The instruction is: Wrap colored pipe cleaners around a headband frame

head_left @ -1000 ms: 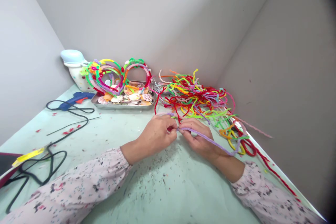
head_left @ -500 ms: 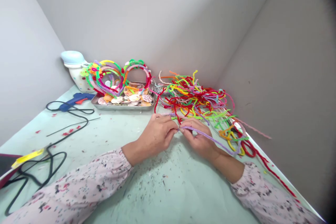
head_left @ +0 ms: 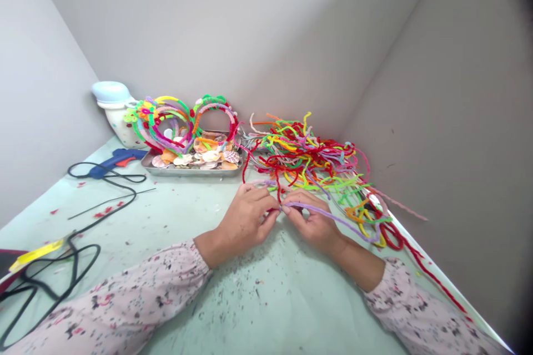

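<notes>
The purple pipe cleaner point(head_left: 333, 216) is sitting low over the table point(head_left: 175, 222), dead centre in front of the person and just short of the big pile point(head_left: 312, 158) of coloured pipe cleaners. Both hands are pinching it at one end. The left hand point(head_left: 245, 221) is closing thumb and forefinger tight on the tip, and the right hand point(head_left: 313, 223) is gripping it just beside that, so the two sets of fingertips are nearly touching. The rest of it is trailing off to the right, past the right wrist, with the far end curling into the edge of the pile. A red strand point(head_left: 278, 189) is poking up right at the pinch point, but it's hard to tell whether either hand is actually holding it. Both forearms are resting on the table in floral sleeves, and the tabletop around them is looking pretty speckled with little fuzz bits.

Further back, left of the pile, a metal tray point(head_left: 189, 172) of shells point(head_left: 212, 155) is sitting by the wall, with some wrapped headbands point(head_left: 179, 119) standing in it. A white jar point(head_left: 114, 113) is standing just left of those. A blue glue gun point(head_left: 110, 158) is lying near the tray, its black cord point(head_left: 83, 227) looping across the left side of the table.
</notes>
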Demonstrator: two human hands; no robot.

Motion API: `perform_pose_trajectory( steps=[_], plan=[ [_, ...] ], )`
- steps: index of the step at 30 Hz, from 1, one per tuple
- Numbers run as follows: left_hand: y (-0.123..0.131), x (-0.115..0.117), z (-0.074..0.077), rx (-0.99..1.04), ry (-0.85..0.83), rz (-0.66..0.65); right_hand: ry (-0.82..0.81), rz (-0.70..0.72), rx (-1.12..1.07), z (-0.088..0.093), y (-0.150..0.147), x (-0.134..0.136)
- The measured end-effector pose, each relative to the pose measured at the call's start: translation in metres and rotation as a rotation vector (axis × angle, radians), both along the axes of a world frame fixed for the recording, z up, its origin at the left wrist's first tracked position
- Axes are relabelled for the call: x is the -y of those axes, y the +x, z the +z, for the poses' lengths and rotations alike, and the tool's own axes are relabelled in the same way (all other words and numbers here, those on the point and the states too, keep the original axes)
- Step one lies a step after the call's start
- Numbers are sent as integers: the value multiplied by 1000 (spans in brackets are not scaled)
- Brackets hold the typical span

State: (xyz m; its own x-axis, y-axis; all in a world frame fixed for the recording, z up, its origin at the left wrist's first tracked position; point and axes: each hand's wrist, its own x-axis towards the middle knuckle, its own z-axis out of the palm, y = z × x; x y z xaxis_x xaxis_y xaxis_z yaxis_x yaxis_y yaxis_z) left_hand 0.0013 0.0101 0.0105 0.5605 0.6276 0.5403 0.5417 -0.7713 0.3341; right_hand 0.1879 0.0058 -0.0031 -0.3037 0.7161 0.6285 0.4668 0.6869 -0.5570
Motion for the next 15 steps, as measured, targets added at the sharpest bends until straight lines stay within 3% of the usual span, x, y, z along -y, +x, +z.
perform_pose_trajectory(
  steps=[15],
  plan=[
    [-3, 1, -1, -113, 97, -46, -91, -28, 21, -2, -1, -1]
  ],
)
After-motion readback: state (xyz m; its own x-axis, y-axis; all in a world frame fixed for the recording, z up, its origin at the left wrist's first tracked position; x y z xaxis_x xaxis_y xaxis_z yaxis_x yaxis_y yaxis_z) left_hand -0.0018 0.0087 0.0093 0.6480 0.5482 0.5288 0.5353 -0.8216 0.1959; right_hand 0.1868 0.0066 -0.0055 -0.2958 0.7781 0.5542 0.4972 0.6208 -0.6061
